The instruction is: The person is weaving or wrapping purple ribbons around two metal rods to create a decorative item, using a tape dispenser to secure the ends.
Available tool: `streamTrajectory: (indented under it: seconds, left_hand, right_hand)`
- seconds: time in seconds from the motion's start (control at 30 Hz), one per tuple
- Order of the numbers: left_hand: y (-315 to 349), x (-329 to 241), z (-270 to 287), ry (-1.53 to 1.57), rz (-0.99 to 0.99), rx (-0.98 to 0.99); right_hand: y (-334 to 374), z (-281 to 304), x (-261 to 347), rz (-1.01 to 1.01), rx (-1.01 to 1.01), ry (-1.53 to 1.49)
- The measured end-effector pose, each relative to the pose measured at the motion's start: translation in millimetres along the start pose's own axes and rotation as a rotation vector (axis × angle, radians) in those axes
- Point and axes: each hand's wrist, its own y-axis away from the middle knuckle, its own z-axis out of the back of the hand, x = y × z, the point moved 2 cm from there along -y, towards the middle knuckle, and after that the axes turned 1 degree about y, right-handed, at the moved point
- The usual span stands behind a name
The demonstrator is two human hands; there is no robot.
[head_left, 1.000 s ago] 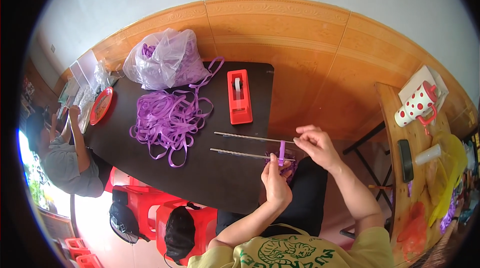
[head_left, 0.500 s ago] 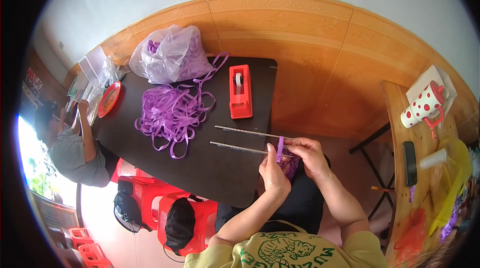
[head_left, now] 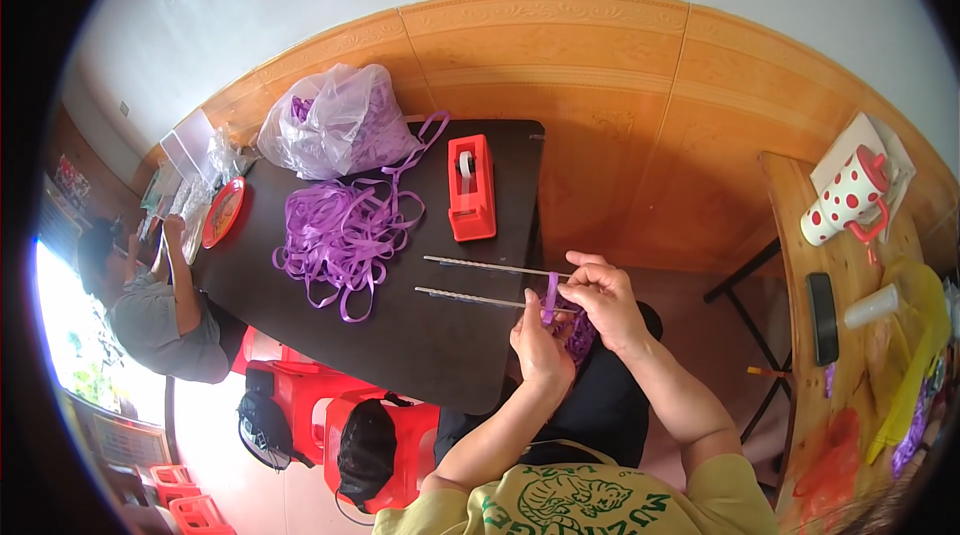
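Note:
Two thin metal rods, an upper rod (head_left: 480,264) and a lower rod (head_left: 465,297), lie side by side and point left over the table's right edge. A strip of purple ribbon (head_left: 551,297) crosses both near my hands. My left hand (head_left: 540,350) is closed around the lower rod, thumb up against the ribbon. With thumb and forefinger together, my right hand (head_left: 608,307) pinches ribbon at the upper rod; its other fingers are raised. A gathered bunch of purple ribbon (head_left: 580,338) hangs between my hands, partly hidden by them.
On the dark table (head_left: 430,365) are a loose ribbon heap (head_left: 340,235), a plastic bag of ribbon (head_left: 335,125), a red tape dispenser (head_left: 471,205) and a red plate (head_left: 224,213). Another person (head_left: 165,325) sits left. Red stools (head_left: 400,445) stand below; a wooden table (head_left: 785,265) is right.
My right hand has shifted at the rods, its fingers lifting and spreading while thumb and forefinger pinch. The whole view has turned slightly; the rods and left hand keep their arrangement.

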Motion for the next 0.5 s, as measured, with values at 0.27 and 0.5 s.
streamTrajectory:
  seconds: [0.27, 0.5]
  left_hand:
    - [2, 0, 3, 0.09, 0.015, -0.012]
    - [1, -2, 4, 0.102, 0.038, 0.02]
  right_hand:
    - [-18, -15, 15, 0.059, 0.096, 0.17]
    - [-23, -11, 28, 0.06, 0.197, 0.195]
